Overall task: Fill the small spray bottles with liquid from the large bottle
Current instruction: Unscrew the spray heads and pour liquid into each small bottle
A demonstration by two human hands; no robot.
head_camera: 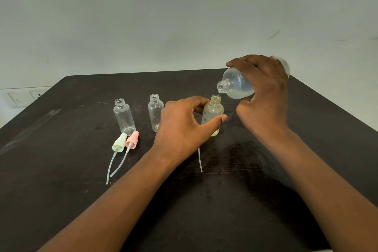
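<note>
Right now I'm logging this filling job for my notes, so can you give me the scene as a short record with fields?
left hand: holds the small bottle being filled, upright on the table
right hand: tilts the large bottle, mouth over that small bottle
liquid: a thin stream runs down; the bottle looks mostly full
empty bottles: two, open, upright
spray tops: green and pink, lying on the table
loose tube: near the left wrist

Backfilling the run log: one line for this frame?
step: pouring | right hand: tilts large bottle | left hand: steadies small bottle | two small bottles empty
</note>
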